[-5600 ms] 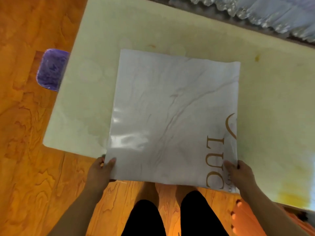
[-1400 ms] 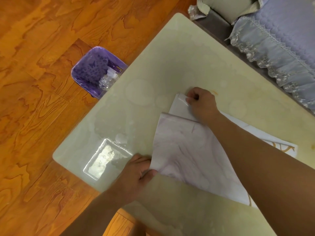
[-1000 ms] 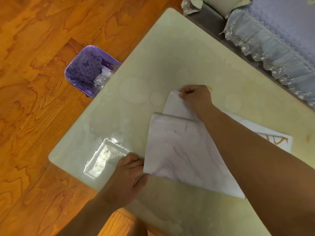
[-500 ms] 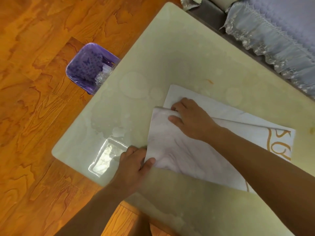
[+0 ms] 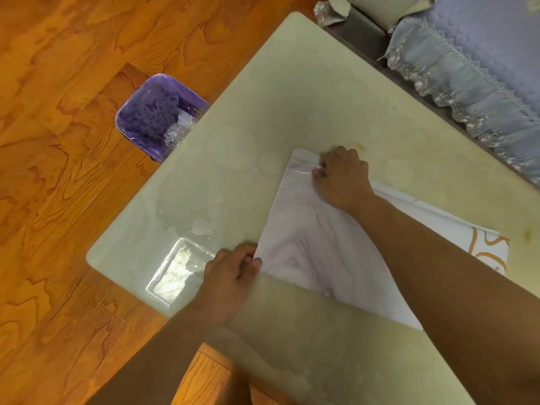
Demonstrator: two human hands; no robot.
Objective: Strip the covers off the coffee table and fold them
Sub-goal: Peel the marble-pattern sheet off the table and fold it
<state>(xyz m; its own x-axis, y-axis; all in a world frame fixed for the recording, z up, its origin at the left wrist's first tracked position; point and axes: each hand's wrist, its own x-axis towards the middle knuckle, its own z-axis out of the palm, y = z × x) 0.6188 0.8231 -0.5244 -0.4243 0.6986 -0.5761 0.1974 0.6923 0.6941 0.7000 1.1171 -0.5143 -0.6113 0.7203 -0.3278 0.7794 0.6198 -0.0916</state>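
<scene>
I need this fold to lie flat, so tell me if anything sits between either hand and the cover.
Nothing visible does. The left hand pinches the near corner of the white marble-patterned cover, and the right hand grips its far corner. The cover lies directly on the pale green glossy coffee table.

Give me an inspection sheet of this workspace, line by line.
Surface: pale coffee table, glossy, with ring marks and a small orange stain.
Job's things: marbled cover lies folded on the table, gold lettering showing at its right end.
Clutter: nothing seen.
Grippers: left hand pinches the cover's near corner; right hand grips its far corner with curled fingers.
Cables: nothing seen.
Surroundings: wooden floor; purple bin beside the table; sofa with lace-edged cover behind.
</scene>
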